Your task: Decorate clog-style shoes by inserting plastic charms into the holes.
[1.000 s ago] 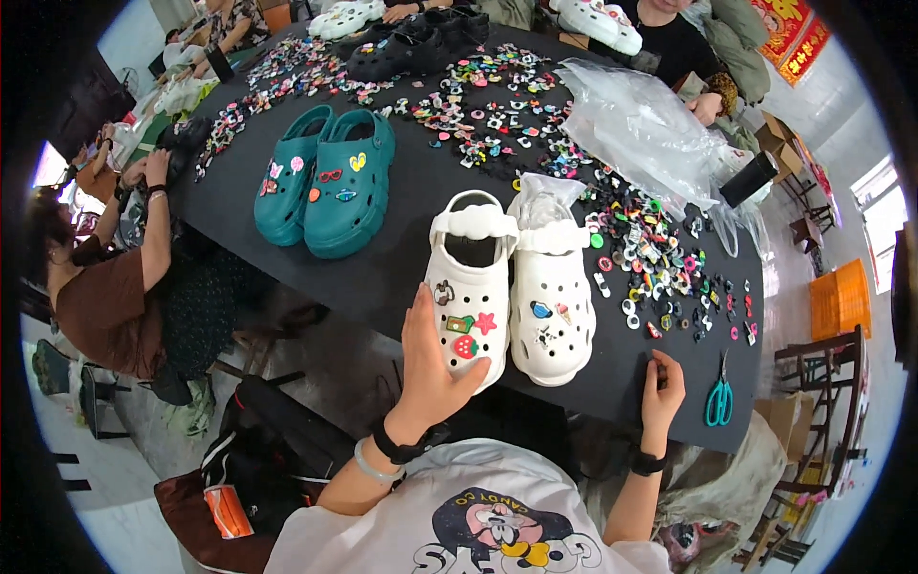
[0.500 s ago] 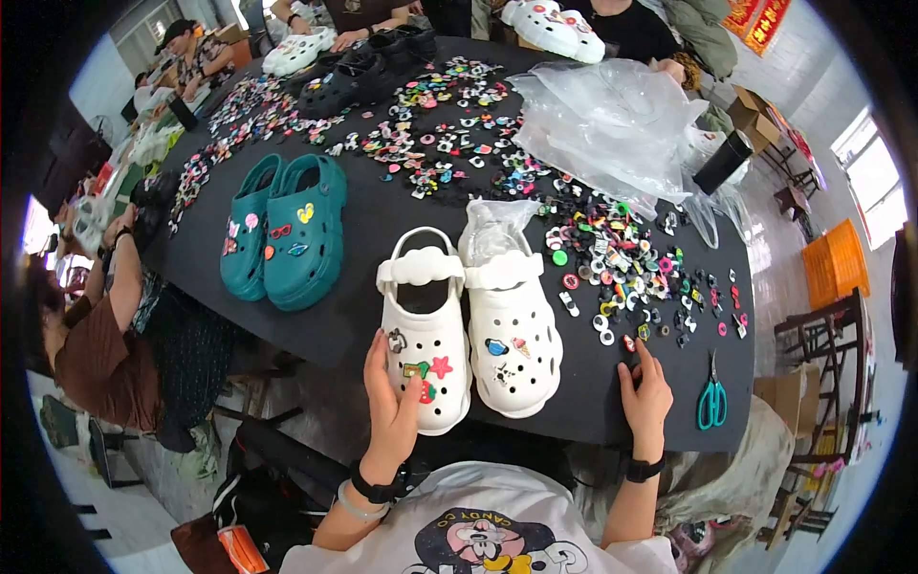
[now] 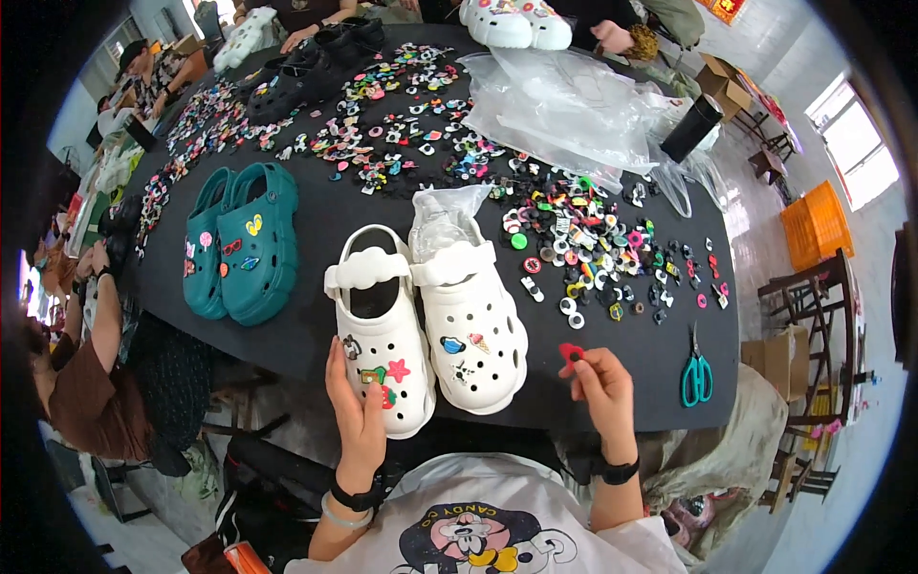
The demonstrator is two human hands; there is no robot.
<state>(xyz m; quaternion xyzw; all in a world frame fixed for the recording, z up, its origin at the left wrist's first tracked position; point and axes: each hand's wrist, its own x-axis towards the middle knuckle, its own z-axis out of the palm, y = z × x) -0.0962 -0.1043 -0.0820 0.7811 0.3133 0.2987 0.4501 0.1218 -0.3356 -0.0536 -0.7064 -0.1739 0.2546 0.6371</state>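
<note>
White clog [image 3: 382, 335], left one of the pair, is sitting at the near edge of the black table [image 3: 660, 392], heel strap pointing away from me, toe toward me. Its mate [image 3: 469, 297] is standing right beside it on the right, with clear plastic stuffing [image 3: 445, 234] bulging from its opening.

My left hand [image 3: 359, 426] is holding the left clog: fingers running along its outer side, thumb pressing on top near the strawberry charm [image 3: 388, 398]. Pink star charm [image 3: 398, 368] and a green charm [image 3: 373, 374] are sitting just above that. Mate is carrying a blue charm [image 3: 452, 344], an ice-cream charm [image 3: 479, 342] and a black-and-white one.

My right hand [image 3: 604, 387] is pinching a red charm [image 3: 571, 353] between thumb and forefinger, fingertips narrow, to the right of the mate and apart from it. Charm looks red with a dark part; too small for me to make out its shape.

Loose charm pile [image 3: 593, 249] is spreading beyond my right hand. Teal scissors [image 3: 697, 380] are lying farther right, blades pointing away. Teal clogs [image 3: 258, 268] are standing to the left, charms fitted. Clear plastic bag [image 3: 574, 115] is lying behind the pile, black cylinder [image 3: 693, 129] beside it. Co-worker in a brown top [image 3: 91, 397] is sitting at far left.
</note>
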